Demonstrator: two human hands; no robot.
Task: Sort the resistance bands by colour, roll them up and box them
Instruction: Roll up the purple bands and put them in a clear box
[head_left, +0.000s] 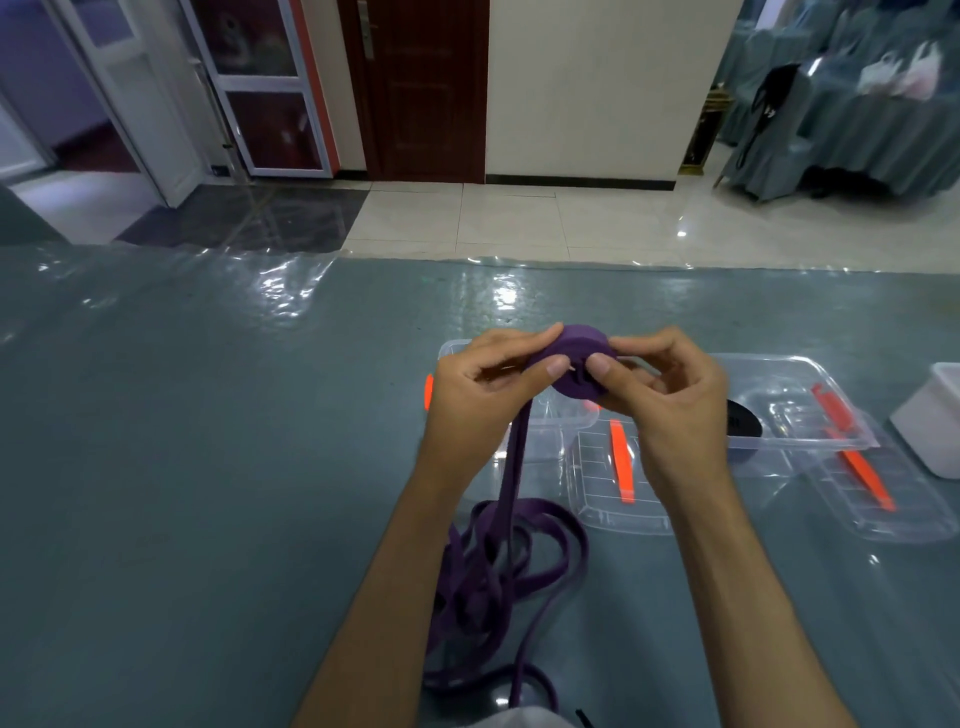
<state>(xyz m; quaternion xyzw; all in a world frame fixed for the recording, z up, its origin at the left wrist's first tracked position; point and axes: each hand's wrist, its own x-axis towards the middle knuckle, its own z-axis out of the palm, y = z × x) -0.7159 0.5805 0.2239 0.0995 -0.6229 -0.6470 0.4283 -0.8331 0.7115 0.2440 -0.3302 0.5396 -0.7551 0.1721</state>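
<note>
- The left hand (485, 382) and right hand (670, 387) are raised together over the table (208, 467), thumbs and fingers pinching a flat, tightly wound purple roll (579, 364).
- From the roll, a matte purple band (511, 561) hangs down into loose loops on the glossy plastic-covered grey-blue cloth.
- Behind the hands sit clear plastic boxes (795, 405) with orange clips; one holds a black coil (743, 418).
- Ridged clear lids (618, 493) lie nearer.

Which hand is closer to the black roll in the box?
Right. The right hand is just beside the black roll; the left hand is farther off, across the purple roll.
</note>
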